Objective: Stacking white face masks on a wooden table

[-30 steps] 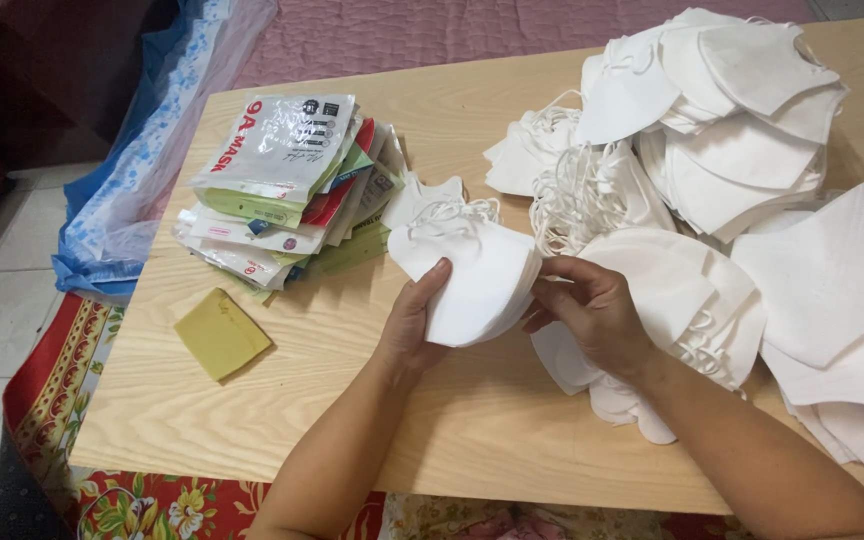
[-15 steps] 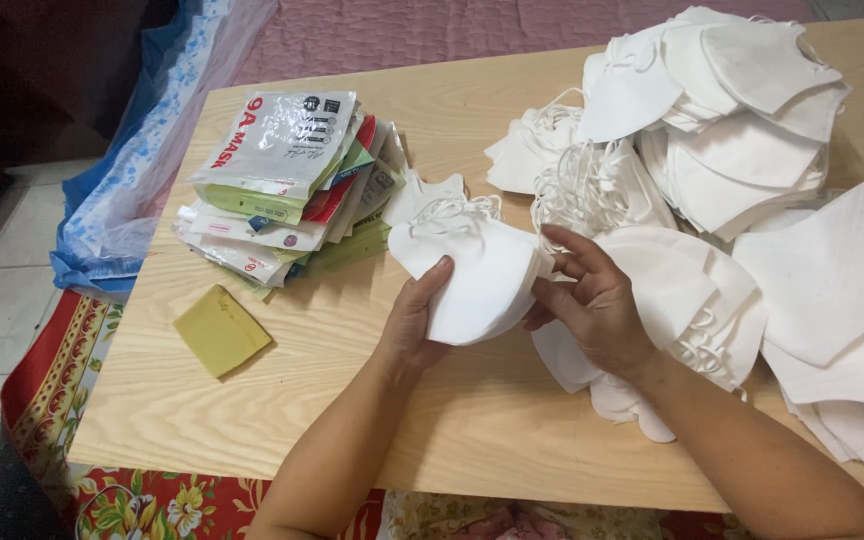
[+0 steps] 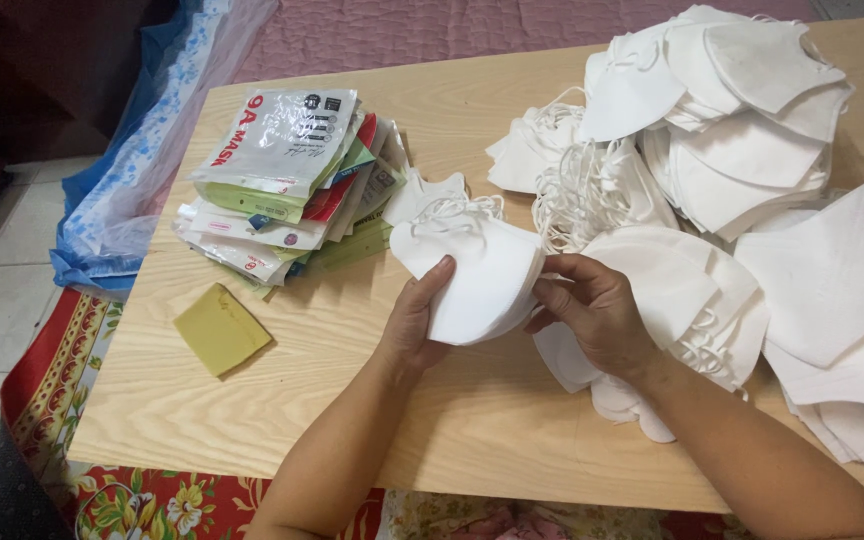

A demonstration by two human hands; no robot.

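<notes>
We hold a small stack of folded white masks (image 3: 477,285) just above the wooden table (image 3: 332,400), near its middle. Our left hand (image 3: 414,325) cups the stack's left edge, thumb on top and fingers hidden underneath. Our right hand (image 3: 592,315) pinches the right edge, fingers curled closed on it. The ear loops (image 3: 447,212) lie loose on top of the stack, toward the far end.

To do this well, we judge that the edges should be squared between both hands, with the loops kept from snagging, and the grip kept light so the masks are not creased.

Just beside our right hand, more white masks (image 3: 682,290) lie in a loose heap, and bigger piles (image 3: 742,120) spread across the right side of the table. To the left sits a stack of printed flat packets (image 3: 287,185), close to our masks but not touching them. A yellow square pad (image 3: 220,328) lies alone nearer the table's left edge. Beyond that edge, a blue and clear plastic bag (image 3: 142,160) rests on the floor.
</notes>
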